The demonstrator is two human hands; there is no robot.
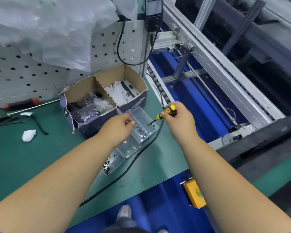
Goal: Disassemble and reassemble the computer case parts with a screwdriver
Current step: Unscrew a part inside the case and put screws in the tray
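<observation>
Screws [142,132] lie in the clear tray [145,117] on the green bench, and fetching one looks like the step in hand. Right hand [178,121] grips the screwdriver [165,113], tip over the tray. Left hand [119,128] hovers there, fingertips pinched together; on what, I cannot tell. Next comes seating a screw on the tip. No computer case shows.

Green bench [32,158] carries a cardboard box [84,121], 3 clear trays [142,115], black cable [124,172], white wad [28,135]
</observation>
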